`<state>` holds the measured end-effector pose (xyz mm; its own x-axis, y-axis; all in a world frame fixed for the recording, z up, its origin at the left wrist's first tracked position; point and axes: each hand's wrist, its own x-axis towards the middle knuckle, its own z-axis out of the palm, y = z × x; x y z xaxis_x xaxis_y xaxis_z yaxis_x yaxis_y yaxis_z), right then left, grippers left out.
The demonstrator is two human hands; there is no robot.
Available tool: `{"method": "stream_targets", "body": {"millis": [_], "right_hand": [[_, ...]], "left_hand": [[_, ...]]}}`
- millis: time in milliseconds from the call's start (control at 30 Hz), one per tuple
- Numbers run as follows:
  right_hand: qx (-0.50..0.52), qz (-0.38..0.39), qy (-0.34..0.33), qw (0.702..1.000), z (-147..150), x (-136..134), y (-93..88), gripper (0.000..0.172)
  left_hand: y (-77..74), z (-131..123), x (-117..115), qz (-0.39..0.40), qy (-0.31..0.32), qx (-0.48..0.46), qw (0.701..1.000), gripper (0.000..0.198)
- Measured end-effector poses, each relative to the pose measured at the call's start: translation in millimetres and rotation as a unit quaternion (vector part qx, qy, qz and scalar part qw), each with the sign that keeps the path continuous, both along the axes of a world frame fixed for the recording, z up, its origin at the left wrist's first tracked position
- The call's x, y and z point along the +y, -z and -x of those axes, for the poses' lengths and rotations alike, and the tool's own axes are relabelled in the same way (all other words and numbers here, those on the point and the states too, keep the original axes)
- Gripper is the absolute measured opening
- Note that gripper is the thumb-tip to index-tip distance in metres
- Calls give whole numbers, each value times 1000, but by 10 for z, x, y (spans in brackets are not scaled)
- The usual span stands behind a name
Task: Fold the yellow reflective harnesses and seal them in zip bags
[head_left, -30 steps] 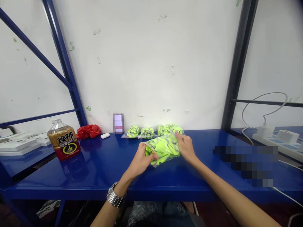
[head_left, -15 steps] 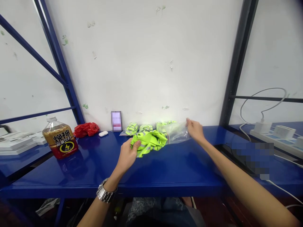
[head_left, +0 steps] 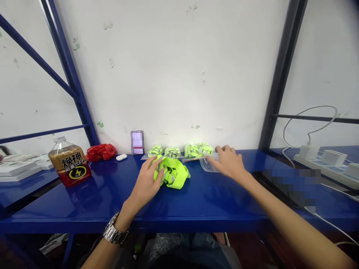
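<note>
A loose bundle of neon-yellow reflective straps (head_left: 178, 175) rests on the blue table, in front of several bagged ones. My left hand (head_left: 147, 177) is at its left side, fingers apart and touching it without a closed grip. A clear plastic bag (head_left: 209, 166) lies flat to the right of the bundle. My right hand (head_left: 230, 162) hovers at the bag's right end with thumb and fingers spread; the thumb is close to or on the bag. Along the wall sit bagged yellow bundles (head_left: 172, 152), in clear bags like this one.
On the left of the blue table (head_left: 112, 201) stand a large drink bottle (head_left: 71, 162) and a red plastic bag (head_left: 101, 152). A white case (head_left: 121, 157) and a phone (head_left: 137, 142) are by the wall. Power strips with cables (head_left: 325, 160) lie at right.
The bundle and the clear bag were both held up, stretched between my hands. Now the bundle lies apart on the table, the bag lies flat, and both hands have loosened.
</note>
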<state>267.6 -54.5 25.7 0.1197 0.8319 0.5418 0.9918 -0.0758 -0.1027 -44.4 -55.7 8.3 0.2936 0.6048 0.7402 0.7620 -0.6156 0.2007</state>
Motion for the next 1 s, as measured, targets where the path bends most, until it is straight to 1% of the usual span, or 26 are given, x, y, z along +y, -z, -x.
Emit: {"method": "stream_targets", "body": {"millis": [33, 67, 133, 167, 200, 300, 400, 467, 533, 600, 667, 700, 733, 767, 800, 833, 867, 900, 933, 1000], "right_hand": [[-31, 13, -8, 999, 94, -97, 43, 62], [-63, 26, -21, 997, 151, -178, 90, 62], [-99, 69, -22, 992, 141, -280, 176, 49], [-109, 92, -16, 990, 75, -297, 207, 42], [-113, 113, -5, 987, -23, -295, 224, 38], [-102, 171, 25, 980, -405, -206, 205, 40], [-71, 201, 52, 976, -719, -78, 143, 42], [-62, 197, 64, 976, -826, -10, 135, 44], [-60, 178, 80, 979, -850, 26, 168, 45], [-64, 116, 106, 986, -796, 28, 222, 45], [-63, 19, 111, 992, -670, 0, 256, 46], [-55, -22, 83, 995, -580, -21, 255, 47], [-34, -47, 32, 998, -474, -46, 239, 45], [-7, -53, -43, 998, -352, -75, 210, 42], [23, -44, -146, 988, -219, -107, 172, 39], [48, -34, -250, 966, -79, -140, 128, 38], [63, -19, -333, 941, 61, -175, 86, 39], [68, -7, -385, 920, 193, -207, 51, 41], [61, 17, -412, 909, 311, -235, 27, 46], [16, 75, -429, 900, 478, -269, 24, 55]], "left_hand": [[-5, -29, -9, 2, 6, 22, 1000, 39], [-6, -49, -8, 9, 4, 36, 999, 44], [0, -60, 14, 40, -10, 46, 998, 55], [3, -53, 26, 59, -15, 47, 997, 58], [7, -42, 34, 76, -17, 50, 996, 58], [12, -25, 0, 99, -5, 69, 993, 47], [19, -76, -122, 103, 32, 101, 989, 33], [25, -130, -230, 97, 55, 133, 985, 30], [26, -171, -339, 91, 68, 171, 979, 35], [16, -191, -441, 96, 73, 198, 973, 42], [0, -204, -531, 106, 78, 212, 968, 47], [-7, -217, -571, 108, 83, 217, 967, 47], [-12, -239, -607, 107, 90, 224, 964, 46], [-14, -271, -638, 106, 100, 233, 961, 44], [-12, -311, -666, 106, 113, 243, 958, 41], [-7, -358, -691, 109, 127, 251, 953, 38], [-1, -407, -715, 114, 143, 256, 949, 35], [5, -452, -738, 120, 161, 257, 945, 32], [7, -488, -761, 127, 182, 255, 941, 29], [-14, -515, -808, 141, 223, 242, 934, 27]]}}
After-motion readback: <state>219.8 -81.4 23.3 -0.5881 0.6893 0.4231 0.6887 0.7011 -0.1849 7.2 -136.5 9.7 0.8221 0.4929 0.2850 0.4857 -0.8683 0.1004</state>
